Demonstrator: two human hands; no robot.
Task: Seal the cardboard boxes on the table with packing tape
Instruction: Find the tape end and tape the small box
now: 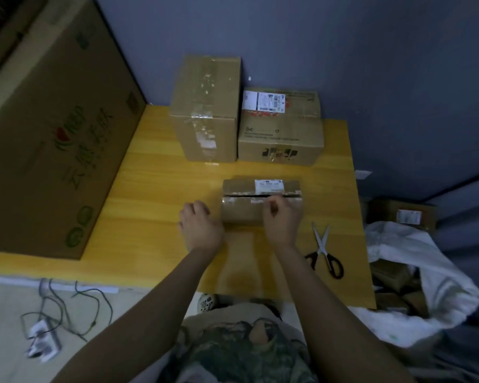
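Head view: small box [241, 212] sits mid-table [155, 194], top seam unsealed. Right hand [282, 219] pinches at that seam, flap edge or tape end unclear, probably to close it. Left hand [201, 228] is curled at the box's left end, likely steadying; its grip cannot be determined. Scissors [322, 252] lie near right. Yellow wood-grain surface, blue-grey wall [371, 64], dim light

head camera looks steeply down at table [155, 189].
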